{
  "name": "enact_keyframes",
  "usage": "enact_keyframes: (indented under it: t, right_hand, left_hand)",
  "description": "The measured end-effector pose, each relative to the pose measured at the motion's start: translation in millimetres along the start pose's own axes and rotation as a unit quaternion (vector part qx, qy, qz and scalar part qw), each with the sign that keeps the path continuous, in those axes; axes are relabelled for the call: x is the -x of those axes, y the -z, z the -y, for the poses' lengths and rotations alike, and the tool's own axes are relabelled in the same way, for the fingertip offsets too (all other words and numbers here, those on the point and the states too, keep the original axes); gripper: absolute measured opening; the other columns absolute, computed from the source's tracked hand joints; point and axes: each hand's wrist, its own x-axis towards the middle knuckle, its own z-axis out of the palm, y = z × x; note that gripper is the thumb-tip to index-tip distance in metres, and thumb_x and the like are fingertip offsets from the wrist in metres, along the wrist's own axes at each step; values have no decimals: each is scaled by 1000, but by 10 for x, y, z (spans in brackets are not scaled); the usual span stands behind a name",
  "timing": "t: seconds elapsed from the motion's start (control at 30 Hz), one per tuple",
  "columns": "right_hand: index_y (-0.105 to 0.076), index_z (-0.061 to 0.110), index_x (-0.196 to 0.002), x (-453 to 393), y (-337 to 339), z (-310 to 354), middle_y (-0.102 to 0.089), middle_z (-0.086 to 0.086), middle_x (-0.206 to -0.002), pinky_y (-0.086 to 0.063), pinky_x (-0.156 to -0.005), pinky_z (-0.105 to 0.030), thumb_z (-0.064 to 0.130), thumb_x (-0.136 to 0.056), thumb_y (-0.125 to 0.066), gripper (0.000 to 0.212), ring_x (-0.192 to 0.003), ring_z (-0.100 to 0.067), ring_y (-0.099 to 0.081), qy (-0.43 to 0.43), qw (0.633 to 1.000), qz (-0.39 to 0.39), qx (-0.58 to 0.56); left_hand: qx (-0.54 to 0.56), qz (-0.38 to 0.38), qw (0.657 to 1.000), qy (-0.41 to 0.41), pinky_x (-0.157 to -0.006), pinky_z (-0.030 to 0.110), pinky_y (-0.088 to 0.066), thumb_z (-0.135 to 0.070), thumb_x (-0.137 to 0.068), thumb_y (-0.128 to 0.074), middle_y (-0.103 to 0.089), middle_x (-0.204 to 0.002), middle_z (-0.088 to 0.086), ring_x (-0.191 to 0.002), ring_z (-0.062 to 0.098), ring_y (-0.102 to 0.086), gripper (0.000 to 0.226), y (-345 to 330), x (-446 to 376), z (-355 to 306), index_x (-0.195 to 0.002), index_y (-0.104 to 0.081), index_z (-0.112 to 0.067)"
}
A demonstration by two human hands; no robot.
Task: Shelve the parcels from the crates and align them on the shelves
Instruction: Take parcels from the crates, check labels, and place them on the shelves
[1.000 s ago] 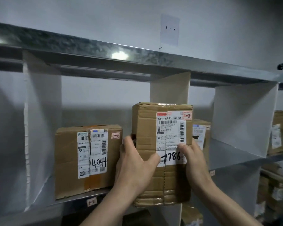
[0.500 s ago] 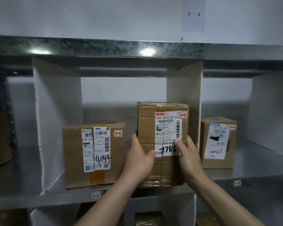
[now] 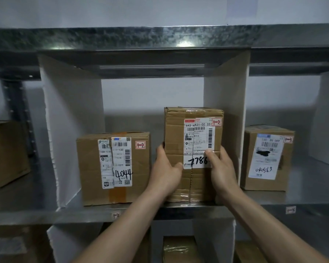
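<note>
Metal shelf [image 3: 95, 215] against a pale wall, divided into bays by white partition boards [image 3: 72, 130]. Tall parcel [image 3: 193, 133], marked "7786", stands upright on the shelf in the middle bay, close to the right partition. Left hand [image 3: 165, 173] grips its left edge, thumb on the front face, fingers [image 3: 160, 149] curled round the side. Right hand [image 3: 223, 168] grips the right edge, thumb pressed on the label. A lower parcel marked "4044" [image 3: 114, 168] stands just beside it, to the left, in the same bay; another parcel [image 3: 268, 158] occupies the next bay to the right.
</note>
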Motion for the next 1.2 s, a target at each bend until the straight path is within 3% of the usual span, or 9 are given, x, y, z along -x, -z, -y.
enact_keyframes:
  t: [0.2, 0.33, 0.47, 0.57, 0.67, 0.77, 0.9, 1.03, 1.2]
  right_hand:
    - [-60, 27, -129, 46, 32, 20, -74, 8, -113, -51, -101, -44, 32, -102, -54, 29, -106, -9, -68, 11, 1000, 12, 3]
    - [-45, 35, -145, 209, 12, 66, -66, 14, -129, -44, -108, -45, 64, -84, -51, 68, -120, -7, -59, 26, 999, 6, 44]
    - [-23, 31, -158, 407, -11, 126, -43, 24, -133, -32, -112, -34, 45, -100, -52, 67, -126, -1, -40, 40, 997, -8, 62]
    - [-16, 30, -159, 580, -14, 140, -38, 22, -137, -29, -113, -32, 37, -101, -52, 69, -129, 2, -33, 64, 995, -12, 71]
    - [-17, 31, -159, 763, -53, 202, -33, 21, -151, -27, -120, -37, 48, -94, -54, 76, -138, 3, -28, 95, 992, -27, 83]
    - [-21, 36, -157, 931, -142, 262, -37, 29, -149, -32, -119, -41, 51, -88, -51, 76, -139, 7, -33, 125, 988, -23, 83]
    - [-24, 39, -153, 1196, -444, 353, -31, 17, -160, -29, -121, -44, 48, -89, -50, 70, -146, 1, -28, 153, 984, 9, 89]
    - [-29, 37, -152, 1551, -978, 378, -37, 18, -155, -35, -119, -44, 47, -89, -52, 67, -142, 3, -35, 156, 982, 62, 85]
    - [-32, 41, -148, 2149, -1891, 459, -41, 18, -153, -38, -116, -43, 45, -90, -52, 62, -139, 5, -38, 146, 979, 128, 58]
  left_hand:
    - [7, -5, 1000, 7, -109, 38, -42, -15, -91, -67, -56, -140, -5, -126, 14, -54, 81, 32, 86, -72, -155, -18, -24]
    - [-1, -16, 1000, -6, -115, 47, -37, -20, -88, -70, -49, -147, -5, -136, 17, -46, 93, 27, 253, -89, -157, -9, -30]
    - [-27, -22, 999, -34, -117, 45, -34, -25, -84, -70, -42, -152, -7, -139, 14, -40, 98, 21, 448, -69, -156, -4, -35]
    - [-49, -28, 997, -56, -116, 37, -32, -27, -81, -71, -37, -155, -8, -141, 12, -36, 99, 47, 578, -65, -155, -6, -38]
    - [-52, -19, 996, -76, -99, 15, -29, -20, -86, -72, -34, -154, -11, -130, -3, -33, 95, 133, 705, -27, -156, -8, -32]
    - [-65, -23, 993, -95, -100, 16, -29, -22, -87, -71, -31, -155, -11, -124, -6, -30, 92, 301, 826, 29, -156, -12, -30]
    - [-46, -46, 993, -95, -117, 41, -35, -25, -83, -72, -32, -157, -8, -142, 11, -33, 89, 710, 1043, 103, -154, -19, -32]
    - [-40, -93, 990, -94, -107, 38, -46, -25, -83, -72, -46, -137, -21, -121, -3, -47, 78, 1381, 1301, 282, -147, -29, -36]
    - [-82, -149, 983, -66, -108, 35, -41, -25, -87, -72, -37, -148, -16, -131, 8, -41, 79, 2498, 1688, 610, -150, -27, -34]
